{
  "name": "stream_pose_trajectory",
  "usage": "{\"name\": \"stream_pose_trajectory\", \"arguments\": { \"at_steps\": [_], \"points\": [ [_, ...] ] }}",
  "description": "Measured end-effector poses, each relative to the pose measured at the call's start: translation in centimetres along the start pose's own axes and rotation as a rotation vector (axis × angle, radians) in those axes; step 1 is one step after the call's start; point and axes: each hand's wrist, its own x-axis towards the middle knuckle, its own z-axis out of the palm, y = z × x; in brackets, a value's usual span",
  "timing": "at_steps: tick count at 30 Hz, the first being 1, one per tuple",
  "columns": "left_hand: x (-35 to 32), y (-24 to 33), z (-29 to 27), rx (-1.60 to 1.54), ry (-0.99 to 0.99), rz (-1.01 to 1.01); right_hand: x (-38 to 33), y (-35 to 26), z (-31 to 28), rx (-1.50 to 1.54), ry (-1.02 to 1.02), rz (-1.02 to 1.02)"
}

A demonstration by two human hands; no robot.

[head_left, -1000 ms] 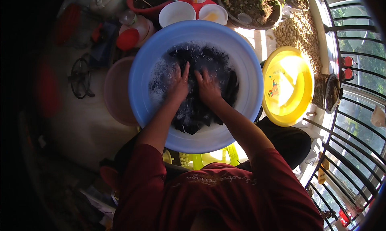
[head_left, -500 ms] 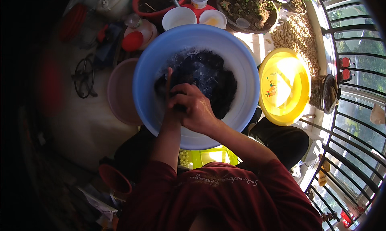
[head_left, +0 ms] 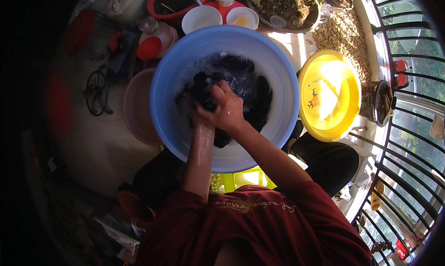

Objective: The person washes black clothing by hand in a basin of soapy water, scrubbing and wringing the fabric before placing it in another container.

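The left hand (head_left: 199, 112) and right hand (head_left: 227, 109), spread apart a second before, had come together and gripped a bunch of dark cloth (head_left: 201, 86) — so this bit was likely getting a rub or a squeeze. It was over the big blue tub (head_left: 160, 99), where the rest lay wet.
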Motion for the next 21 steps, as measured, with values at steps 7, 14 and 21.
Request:
{"name": "stream_pose_trajectory", "arguments": {
  "at_steps": [7, 14, 21],
  "points": [
    [3.0, 0.0, 8.8, 1.071, 0.669, 0.257, 2.9, 7.8, -1.5, -0.283, 0.053, 0.27],
    [5.2, 2.0, -1.5, 2.358, 0.292, 0.308, -0.1, 8.7, 1.5, -0.66, -0.284, -0.138],
    [6.1, 1.7, -1.7, 2.627, 0.333, -0.013, 2.2, 12.8, 4.2, -0.718, -0.438, -0.03]
  ]
}}
